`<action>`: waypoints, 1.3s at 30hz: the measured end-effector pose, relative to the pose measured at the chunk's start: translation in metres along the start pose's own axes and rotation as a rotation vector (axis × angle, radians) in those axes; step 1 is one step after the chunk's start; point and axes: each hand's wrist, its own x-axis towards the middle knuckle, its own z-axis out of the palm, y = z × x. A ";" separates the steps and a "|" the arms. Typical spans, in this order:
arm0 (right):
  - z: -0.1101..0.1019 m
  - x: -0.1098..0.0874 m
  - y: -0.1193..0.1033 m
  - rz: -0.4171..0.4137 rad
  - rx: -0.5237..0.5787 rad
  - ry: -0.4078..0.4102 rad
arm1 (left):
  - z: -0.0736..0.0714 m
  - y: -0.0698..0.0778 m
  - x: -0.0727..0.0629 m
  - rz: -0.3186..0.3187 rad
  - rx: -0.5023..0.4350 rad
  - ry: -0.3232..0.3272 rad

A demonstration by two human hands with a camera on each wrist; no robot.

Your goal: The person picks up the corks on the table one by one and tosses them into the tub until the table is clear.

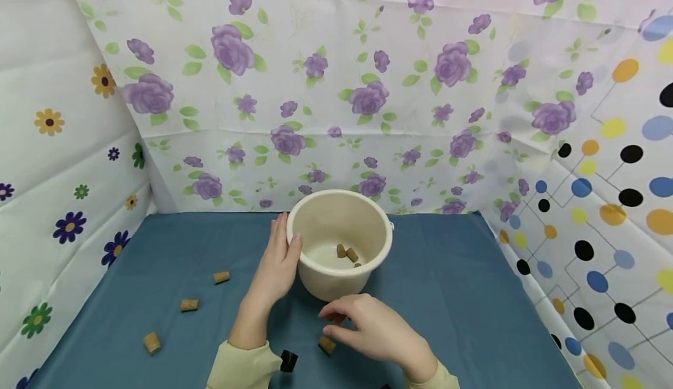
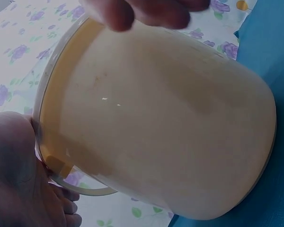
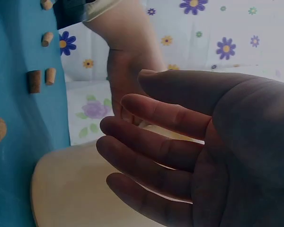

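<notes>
A cream bucket (image 1: 336, 275) stands upright on the blue cloth, with a few corks (image 1: 351, 254) on its bottom. My left hand (image 1: 276, 266) rests against the bucket's left side, fingers straight along the wall and thumb at the rim. Over the cloth in front of the bucket, my right hand (image 1: 370, 327) hovers with loosely bent fingers and nothing visible in them. Just below its thumb lies a cork (image 1: 326, 345). In the right wrist view, the spread right-hand fingers (image 3: 151, 146) hold nothing. In the left wrist view, fingertips (image 2: 161, 14) pass close by the bucket wall.
Three more corks lie to the left: one near the bucket (image 1: 221, 277), one farther left (image 1: 189, 305), one nearer the front (image 1: 152, 343). The blue cloth (image 1: 447, 295) covers the table. Patterned sheets (image 1: 326, 103) hang at the back and both sides.
</notes>
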 end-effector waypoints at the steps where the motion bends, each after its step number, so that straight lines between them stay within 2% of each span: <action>1: 0.001 0.001 0.000 0.001 -0.010 -0.007 | 0.000 0.000 0.000 0.001 -0.001 0.001; 14: 0.012 0.009 0.002 0.073 -0.085 -0.082 | -0.003 -0.002 -0.004 -0.012 -0.016 0.017; 32: 0.024 0.012 0.010 0.155 -0.181 -0.074 | -0.001 -0.001 0.000 0.004 -0.020 0.013; 39: 0.028 0.014 0.013 0.194 -0.169 -0.089 | 0.001 0.000 0.000 0.000 -0.027 -0.002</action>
